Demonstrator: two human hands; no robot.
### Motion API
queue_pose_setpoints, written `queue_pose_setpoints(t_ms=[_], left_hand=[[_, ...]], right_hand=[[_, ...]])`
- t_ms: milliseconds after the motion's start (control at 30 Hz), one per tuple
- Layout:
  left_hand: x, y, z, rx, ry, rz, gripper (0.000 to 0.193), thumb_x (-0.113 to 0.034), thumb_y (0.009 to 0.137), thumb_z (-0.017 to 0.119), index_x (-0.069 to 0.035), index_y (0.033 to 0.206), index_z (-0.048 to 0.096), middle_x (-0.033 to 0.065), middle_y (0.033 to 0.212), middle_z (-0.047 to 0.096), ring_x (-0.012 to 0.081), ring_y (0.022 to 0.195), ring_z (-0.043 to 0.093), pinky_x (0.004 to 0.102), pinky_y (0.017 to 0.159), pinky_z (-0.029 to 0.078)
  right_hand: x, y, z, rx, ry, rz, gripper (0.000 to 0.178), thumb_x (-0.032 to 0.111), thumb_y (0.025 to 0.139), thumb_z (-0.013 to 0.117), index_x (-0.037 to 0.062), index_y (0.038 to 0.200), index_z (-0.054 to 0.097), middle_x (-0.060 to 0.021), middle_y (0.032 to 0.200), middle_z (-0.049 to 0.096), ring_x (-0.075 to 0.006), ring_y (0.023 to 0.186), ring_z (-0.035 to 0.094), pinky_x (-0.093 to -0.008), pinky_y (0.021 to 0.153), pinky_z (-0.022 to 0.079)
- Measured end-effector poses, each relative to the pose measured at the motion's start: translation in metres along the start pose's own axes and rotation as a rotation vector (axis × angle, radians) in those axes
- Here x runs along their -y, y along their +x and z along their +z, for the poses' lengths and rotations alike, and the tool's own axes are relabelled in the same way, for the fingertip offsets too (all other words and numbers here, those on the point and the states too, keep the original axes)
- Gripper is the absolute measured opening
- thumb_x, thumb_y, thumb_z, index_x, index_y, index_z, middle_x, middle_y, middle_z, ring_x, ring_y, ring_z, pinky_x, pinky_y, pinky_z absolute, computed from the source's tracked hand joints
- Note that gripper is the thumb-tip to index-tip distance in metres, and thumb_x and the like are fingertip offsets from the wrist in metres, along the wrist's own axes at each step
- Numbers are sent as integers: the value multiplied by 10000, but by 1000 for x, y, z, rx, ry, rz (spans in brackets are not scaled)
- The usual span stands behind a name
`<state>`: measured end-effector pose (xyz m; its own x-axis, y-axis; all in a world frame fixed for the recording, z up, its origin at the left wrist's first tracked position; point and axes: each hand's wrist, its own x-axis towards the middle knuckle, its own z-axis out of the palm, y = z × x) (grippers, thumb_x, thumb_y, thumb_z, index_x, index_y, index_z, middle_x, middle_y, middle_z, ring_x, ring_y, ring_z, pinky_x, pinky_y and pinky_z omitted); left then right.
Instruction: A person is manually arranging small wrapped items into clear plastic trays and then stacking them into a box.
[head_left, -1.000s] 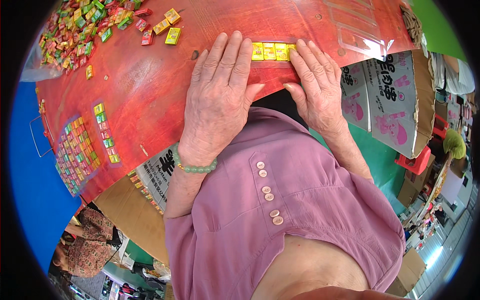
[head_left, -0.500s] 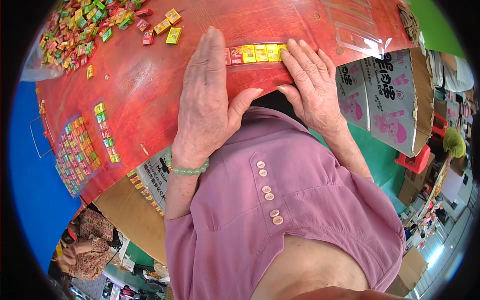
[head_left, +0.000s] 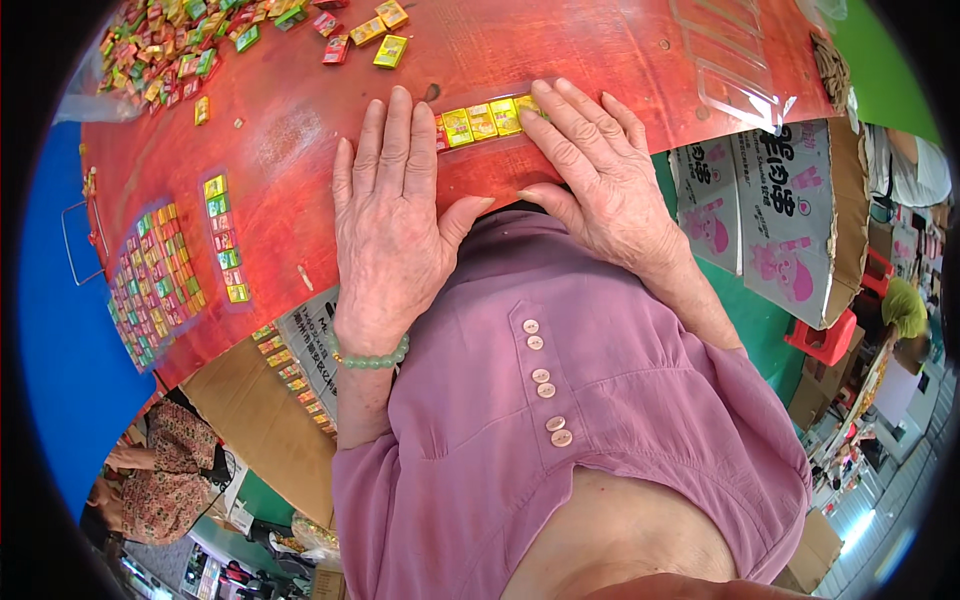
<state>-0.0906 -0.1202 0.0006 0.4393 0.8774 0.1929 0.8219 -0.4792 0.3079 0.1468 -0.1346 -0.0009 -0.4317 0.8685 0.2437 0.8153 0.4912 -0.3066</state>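
A row of small yellow and red boxes (head_left: 482,122) lies in a narrow clear plastic strip near the edge of the red table. My left hand (head_left: 390,215), with a green bead bracelet on its wrist, lies flat over the row's left end, fingers stretched. At the other end, the extended fingers of my right hand (head_left: 605,170) rest on the boxes. Both thumbs point inward, apart from each other. My fingers hide the two ends of the row.
A heap of loose little boxes (head_left: 180,60) fills the far left of the red table (head_left: 300,220). Nearer are a finished-looking strip of boxes (head_left: 226,240) and a block of several strips (head_left: 155,275). Empty clear trays (head_left: 730,70) lie far right. Cardboard cartons (head_left: 790,220) stand below the edge.
My left hand has turned from edge-on to flat, its fingers now spread over the row's left end. My right fingers have slid further over the boxes. The whole view has shifted slightly.
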Motion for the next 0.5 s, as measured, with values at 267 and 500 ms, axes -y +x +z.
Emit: queue_pose_setpoints(t_ms=[267,500], left_hand=[[3,-17,-6,6,23,-78,876,-535,939,649,44,1547,398,198,1665,323,378,1549,282,577,1246,215],[5,-35,-22,-89,124,-159,682,-389,972,667,91,1429,507,249,1559,444,405,1501,366,589,1225,269]], right_hand=[[9,4,4,10,-13,14,728,378,893,750,74,1509,508,-129,1601,460,-313,1496,416,-509,1226,276],[27,30,8,90,30,-82,743,396,872,759,110,1512,512,-121,1621,432,-297,1505,399,-515,1233,272]])
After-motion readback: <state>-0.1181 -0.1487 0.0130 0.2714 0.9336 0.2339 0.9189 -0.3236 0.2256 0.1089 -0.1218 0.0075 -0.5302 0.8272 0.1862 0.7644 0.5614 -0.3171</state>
